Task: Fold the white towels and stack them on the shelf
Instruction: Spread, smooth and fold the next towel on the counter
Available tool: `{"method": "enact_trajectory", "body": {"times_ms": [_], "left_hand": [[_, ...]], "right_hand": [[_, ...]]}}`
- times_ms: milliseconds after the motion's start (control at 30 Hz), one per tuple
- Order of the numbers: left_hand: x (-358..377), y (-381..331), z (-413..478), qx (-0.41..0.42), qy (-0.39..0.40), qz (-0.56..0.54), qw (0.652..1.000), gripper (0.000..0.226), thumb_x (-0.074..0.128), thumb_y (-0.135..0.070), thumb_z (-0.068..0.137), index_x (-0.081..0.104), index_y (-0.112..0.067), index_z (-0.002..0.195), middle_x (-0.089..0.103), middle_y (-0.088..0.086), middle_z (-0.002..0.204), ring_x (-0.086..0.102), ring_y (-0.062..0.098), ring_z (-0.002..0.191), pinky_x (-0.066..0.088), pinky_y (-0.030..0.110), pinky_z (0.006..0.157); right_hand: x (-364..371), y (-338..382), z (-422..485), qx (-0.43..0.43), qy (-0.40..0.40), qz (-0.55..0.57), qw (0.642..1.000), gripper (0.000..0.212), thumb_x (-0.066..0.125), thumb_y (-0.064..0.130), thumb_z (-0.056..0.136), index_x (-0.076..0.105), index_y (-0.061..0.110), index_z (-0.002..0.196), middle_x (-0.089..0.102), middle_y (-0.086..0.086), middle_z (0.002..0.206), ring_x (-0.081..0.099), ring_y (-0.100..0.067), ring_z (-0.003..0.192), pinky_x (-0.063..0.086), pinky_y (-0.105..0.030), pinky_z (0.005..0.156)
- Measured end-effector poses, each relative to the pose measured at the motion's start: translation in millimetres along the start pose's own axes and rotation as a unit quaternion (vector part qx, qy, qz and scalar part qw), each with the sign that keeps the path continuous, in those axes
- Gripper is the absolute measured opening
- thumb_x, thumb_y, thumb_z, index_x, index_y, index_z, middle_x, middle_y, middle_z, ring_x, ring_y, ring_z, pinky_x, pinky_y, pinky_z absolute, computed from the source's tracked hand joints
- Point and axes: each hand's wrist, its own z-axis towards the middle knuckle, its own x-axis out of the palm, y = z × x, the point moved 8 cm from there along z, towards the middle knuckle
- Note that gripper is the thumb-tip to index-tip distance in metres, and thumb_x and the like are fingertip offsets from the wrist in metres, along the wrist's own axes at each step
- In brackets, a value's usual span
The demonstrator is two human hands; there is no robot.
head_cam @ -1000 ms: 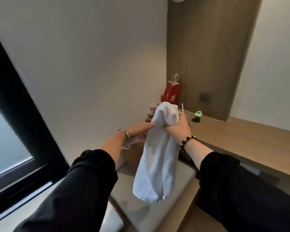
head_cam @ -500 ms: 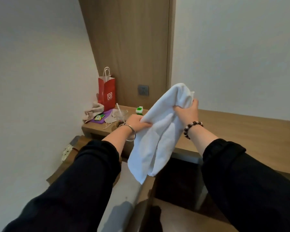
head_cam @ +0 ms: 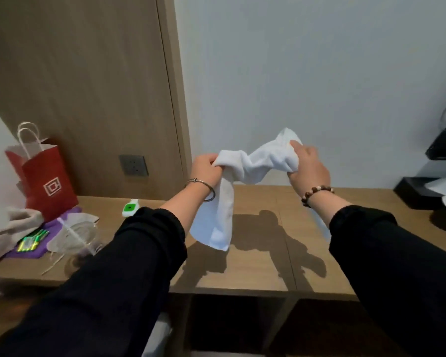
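Obs. The white terry towel (head_cam: 258, 163) is now strung sideways between both hands, held in the air above the long wooden shelf top (head_cam: 258, 261) and not touching it.

Left hand (head_cam: 207, 171): fingers curled tight round one bunched end, from which a loose tail hangs down toward the wood. Right hand (head_cam: 309, 168): fist closed on the other end, slightly higher and further right, with a corner poking up above the knuckles.

Change: a second ago the towel hung as one long drop from the right hand, the left only alongside. Half a second ago the left had taken hold lower down. The hands have since drawn apart and the view has swung right, so the red paper carrier bag (head_cam: 47, 181) and the grey wall socket (head_cam: 133, 165) sit far left.

Reading: the span between the fists is twisted and rope-like, so no fold has begun. The person seems to be opening the cloth out; edges probably need finding first. No stacked towels in view.
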Motion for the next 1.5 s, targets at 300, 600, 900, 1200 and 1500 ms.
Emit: {"method": "enact_trajectory", "body": {"times_ms": [300, 600, 900, 1200, 1500], "left_hand": [[194, 82, 21, -0.125, 0.331, 0.049, 0.934, 0.035, 0.057, -0.008, 0.088, 0.061, -0.014, 0.122, 0.063, 0.004, 0.114, 0.059, 0.017, 0.102, 0.045, 0.015, 0.076], [335, 116, 14, -0.070, 0.409, 0.238, 0.878, 0.066, 0.033, -0.047, 0.098, -0.007, -0.035, 0.150, -0.008, -0.002, 0.160, -0.004, 0.025, 0.146, 0.010, 0.054, 0.115], [431, 131, 7, -0.195, 0.267, 0.208, 0.921, 0.064, 0.016, -0.068, 0.090, -0.012, -0.048, 0.144, -0.013, -0.018, 0.157, -0.014, 0.013, 0.145, -0.014, 0.057, 0.109], [436, 133, 15, -0.232, 0.165, 0.151, 0.947, 0.056, 0.017, -0.058, 0.095, 0.008, -0.041, 0.148, 0.006, -0.017, 0.157, -0.002, 0.008, 0.145, -0.014, 0.049, 0.111], [421, 115, 21, -0.204, 0.129, 0.080, 0.967, 0.048, 0.021, -0.029, 0.103, 0.031, -0.007, 0.144, 0.032, 0.016, 0.150, 0.025, 0.032, 0.139, 0.005, 0.050, 0.114]], "right_hand": [[126, -155, -11, 0.050, 0.312, -0.181, 0.932, 0.079, 0.055, 0.014, 0.090, 0.009, 0.028, 0.152, 0.006, -0.011, 0.159, 0.024, -0.033, 0.141, 0.029, -0.048, 0.111], [216, -220, -3, 0.073, 0.430, -0.204, 0.876, 0.075, 0.037, 0.059, 0.094, -0.009, 0.039, 0.150, -0.016, -0.003, 0.159, 0.000, -0.026, 0.147, 0.012, -0.061, 0.112], [284, -295, 6, -0.071, 0.408, -0.204, 0.887, 0.078, 0.001, 0.080, 0.078, -0.023, 0.044, 0.143, -0.028, 0.002, 0.155, -0.021, -0.029, 0.143, -0.005, -0.064, 0.108], [283, -287, 22, -0.142, 0.297, -0.174, 0.928, 0.082, -0.008, 0.073, 0.072, 0.000, 0.042, 0.147, -0.002, 0.001, 0.159, 0.000, -0.028, 0.143, 0.009, -0.061, 0.107], [296, -291, 31, -0.175, 0.236, -0.141, 0.945, 0.073, 0.005, 0.071, 0.080, 0.016, 0.042, 0.146, 0.009, 0.005, 0.159, 0.010, -0.025, 0.142, 0.017, -0.058, 0.103]]}}
